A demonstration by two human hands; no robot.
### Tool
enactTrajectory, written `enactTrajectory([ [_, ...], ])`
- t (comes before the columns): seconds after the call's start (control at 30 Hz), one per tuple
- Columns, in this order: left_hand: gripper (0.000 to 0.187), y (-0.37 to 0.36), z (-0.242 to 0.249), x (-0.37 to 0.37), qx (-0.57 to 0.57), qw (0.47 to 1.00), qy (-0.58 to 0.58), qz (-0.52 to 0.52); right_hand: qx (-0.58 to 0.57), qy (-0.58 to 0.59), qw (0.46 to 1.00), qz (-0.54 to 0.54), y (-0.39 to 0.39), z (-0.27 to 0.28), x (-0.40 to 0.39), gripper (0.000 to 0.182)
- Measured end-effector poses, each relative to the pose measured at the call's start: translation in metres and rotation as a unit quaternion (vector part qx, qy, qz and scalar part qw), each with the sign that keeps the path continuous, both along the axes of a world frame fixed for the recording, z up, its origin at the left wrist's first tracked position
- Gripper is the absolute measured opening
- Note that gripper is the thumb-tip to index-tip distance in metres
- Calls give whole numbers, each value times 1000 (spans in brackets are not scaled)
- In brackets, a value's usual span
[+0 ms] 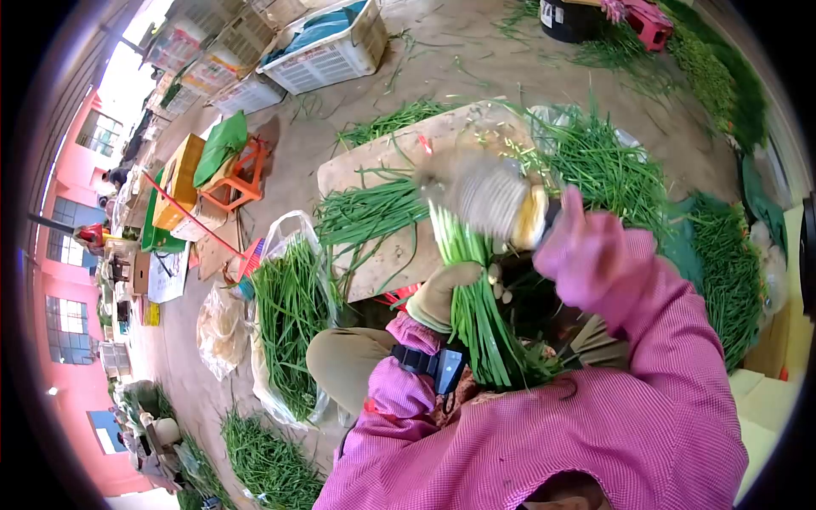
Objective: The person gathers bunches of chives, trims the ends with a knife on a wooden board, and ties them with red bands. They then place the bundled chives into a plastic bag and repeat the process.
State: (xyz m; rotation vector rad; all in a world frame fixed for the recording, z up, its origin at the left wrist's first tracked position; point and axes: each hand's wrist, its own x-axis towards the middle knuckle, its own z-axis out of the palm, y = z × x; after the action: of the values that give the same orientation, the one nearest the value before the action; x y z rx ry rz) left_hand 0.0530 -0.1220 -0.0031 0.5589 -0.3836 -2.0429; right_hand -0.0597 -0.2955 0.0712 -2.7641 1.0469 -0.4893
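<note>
My left hand [444, 293], in a beige glove, is closed around a bunch of green chives [483, 327]. The pale stem ends point away from me, and the leaves hang down towards my lap. My right hand [489, 195], in a light glove, is smeared by motion beside the pale ends; its fingers cannot be made out. Under and beyond the hands lies a board [347, 176], strewn with pale trimmings. More loose chives [374, 211] lie across its left part, and a larger heap [599, 166] is at its right end.
A plastic bag of chives [293, 314] stands on the left, near my knee. Another chive pile [268, 455] lies at lower left, and one [722, 272] at right. Farther off are an orange stool [246, 174], a white crate [327, 59] and a black bucket [568, 21].
</note>
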Motion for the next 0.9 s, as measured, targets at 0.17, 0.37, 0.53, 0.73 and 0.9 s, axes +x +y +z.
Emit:
enactTrajectory([
  [0.17, 65, -7, 101, 23, -62, 971, -190, 133, -202, 58, 964, -164, -98, -33, -75, 29],
  [0.37, 51, -41, 223, 115, -221, 716, -633, 196, 25, -15, 977, -209, -47, -73, -128, 25],
  [0.53, 43, -106, 162, 110, -306, 373, -859, 169, 85, 21, 979, -186, -10, -108, -119, 22],
  [0.73, 40, -170, 28, 121, -343, 326, -871, 131, 317, 71, 933, -157, -6, -128, -45, 43],
  [0.9, 48, -168, 19, 147, -284, 315, -895, 140, 169, 91, 981, 24, -33, -239, 13, 30],
])
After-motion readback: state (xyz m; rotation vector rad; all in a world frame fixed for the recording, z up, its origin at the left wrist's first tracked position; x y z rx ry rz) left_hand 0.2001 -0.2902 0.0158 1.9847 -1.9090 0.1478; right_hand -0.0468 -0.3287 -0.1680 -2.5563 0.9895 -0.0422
